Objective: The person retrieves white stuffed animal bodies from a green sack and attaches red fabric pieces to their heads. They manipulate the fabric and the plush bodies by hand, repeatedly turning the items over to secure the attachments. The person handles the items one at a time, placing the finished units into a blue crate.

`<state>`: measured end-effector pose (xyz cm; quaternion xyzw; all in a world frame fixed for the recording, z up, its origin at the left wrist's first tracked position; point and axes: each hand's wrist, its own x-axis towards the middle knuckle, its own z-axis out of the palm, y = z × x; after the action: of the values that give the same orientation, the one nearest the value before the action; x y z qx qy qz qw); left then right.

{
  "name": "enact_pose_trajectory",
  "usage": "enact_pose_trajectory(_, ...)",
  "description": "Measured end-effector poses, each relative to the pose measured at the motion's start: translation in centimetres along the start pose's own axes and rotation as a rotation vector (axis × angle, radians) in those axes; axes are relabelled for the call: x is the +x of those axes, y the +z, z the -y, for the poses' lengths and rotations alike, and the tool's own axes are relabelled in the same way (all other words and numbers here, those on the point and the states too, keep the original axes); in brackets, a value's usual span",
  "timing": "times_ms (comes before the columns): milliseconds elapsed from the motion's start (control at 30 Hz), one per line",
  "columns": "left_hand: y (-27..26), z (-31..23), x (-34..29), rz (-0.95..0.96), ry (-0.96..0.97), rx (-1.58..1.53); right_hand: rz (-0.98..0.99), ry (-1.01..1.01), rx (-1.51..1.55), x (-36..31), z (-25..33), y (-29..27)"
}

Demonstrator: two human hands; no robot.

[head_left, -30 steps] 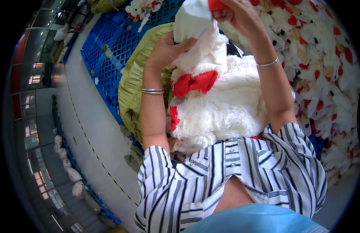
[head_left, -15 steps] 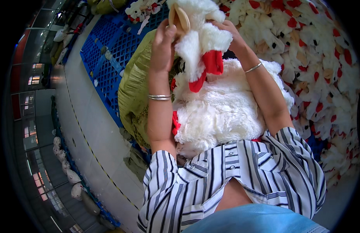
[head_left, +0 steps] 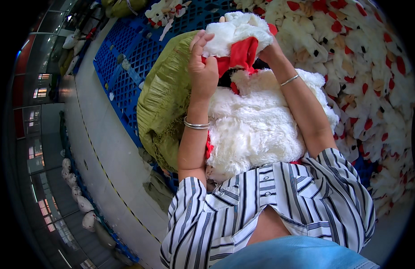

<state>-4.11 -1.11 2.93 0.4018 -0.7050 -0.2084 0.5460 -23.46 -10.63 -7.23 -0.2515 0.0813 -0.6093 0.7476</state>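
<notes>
Between my hands, above my lap, is an unstuffed plush skin (head_left: 238, 32) of white fur with red fabric flaps and a bit of beige at its top. Its left edge is pinched by my left hand (head_left: 204, 67), with the thumb against the red part and the fingers along the fur. My right hand (head_left: 269, 50) grips the opposite side, its fingertips mostly hidden by the fur. Just below, a thick heap of white plush pieces (head_left: 257, 127) with red bits lies across my lap, under both forearms.
A bulging olive-green woven sack (head_left: 160, 103) stands at the left, on blue plastic pallets (head_left: 122, 58). To the right spreads a large pile of white plush skins (head_left: 360, 89) with red and beige parts. A pale floor (head_left: 100, 148) with a striped line runs along the left.
The plush skin has come down closer to me and turned, so its large beige ear no longer shows. My left hand has moved down and right, its fingers now along the fur.
</notes>
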Motion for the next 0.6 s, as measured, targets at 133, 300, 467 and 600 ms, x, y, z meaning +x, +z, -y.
enact_pose_trajectory(133,-0.8,0.2,0.1,0.029,0.045,-0.097,0.043,-0.012,-0.144,-0.3,-0.4,0.1)
enact_pose_trajectory(300,0.2,-0.3,-0.2,0.062,0.043,0.097,-0.009,0.031,-0.022,-1.1,0.1,1.0)
enact_pose_trajectory(467,2.0,-0.1,-1.1,0.193,0.078,0.229,-0.025,0.251,0.198,-2.4,2.2,8.9)
enact_pose_trajectory(600,2.5,-1.8,-1.0,0.316,0.025,0.219,-0.039,0.262,0.097,-2.7,3.0,9.4)
